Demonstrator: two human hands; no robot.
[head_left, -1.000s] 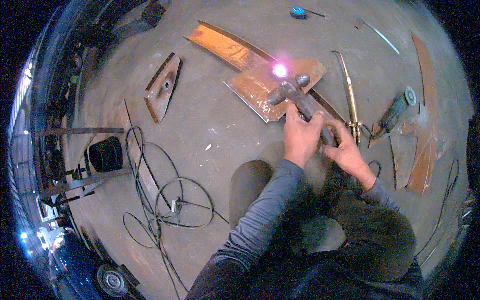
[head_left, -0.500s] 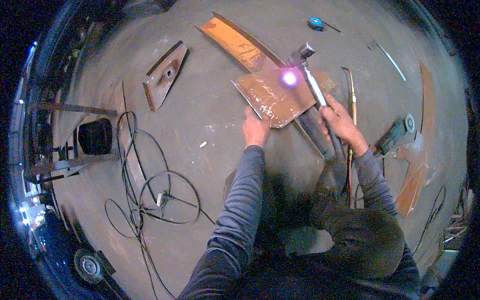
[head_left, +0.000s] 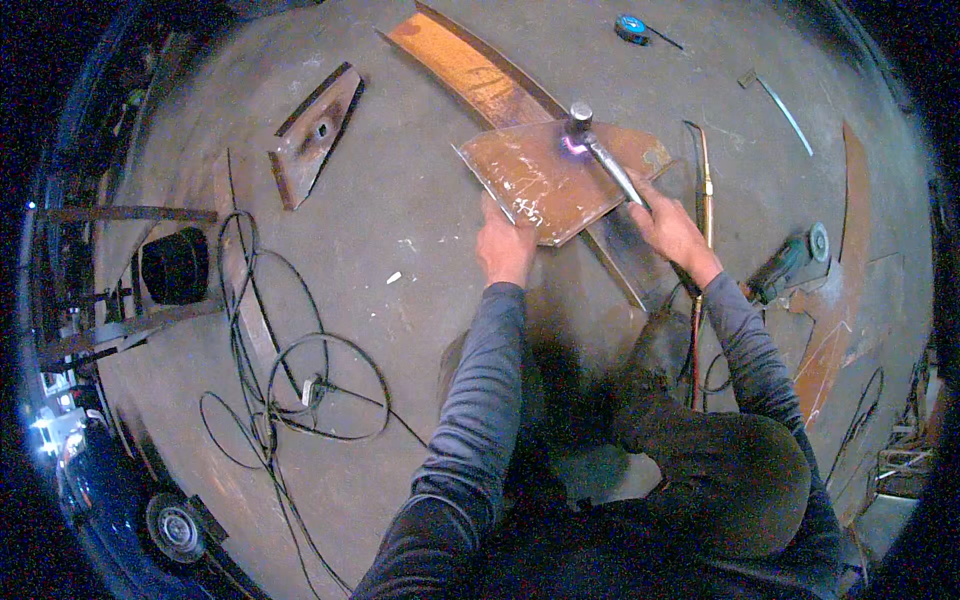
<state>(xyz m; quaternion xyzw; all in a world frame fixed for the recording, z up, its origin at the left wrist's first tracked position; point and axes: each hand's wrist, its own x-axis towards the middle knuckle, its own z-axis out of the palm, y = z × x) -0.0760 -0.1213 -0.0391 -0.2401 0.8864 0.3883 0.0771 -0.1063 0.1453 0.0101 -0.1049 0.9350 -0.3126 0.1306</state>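
Observation:
My left hand [head_left: 505,243] is closed on the near left edge of a rusty, bent steel plate [head_left: 530,180]. The plate lies across a rusty steel channel [head_left: 465,70] on the floor. In my right hand [head_left: 676,238] is a hammer [head_left: 612,168], gripped by its handle, with its head over the far part of the plate. Beside the hammer head a spot on the plate glows pink-violet, partly covered by the head. Whether the head touches the metal I cannot tell. A brass torch [head_left: 707,180] lies just right of my right hand.
An angle grinder [head_left: 790,265] and cut rusty sheet [head_left: 825,360] lie at the right. A blue tape measure [head_left: 632,30] is at the far side. Another bent steel piece [head_left: 318,132] sits left of the channel. Looped black cable [head_left: 330,440] spreads over the floor at the left.
The hammer head has come down and slightly left onto the glowing spot, which is now smaller and dimmer. My left hand keeps its hold on the plate.

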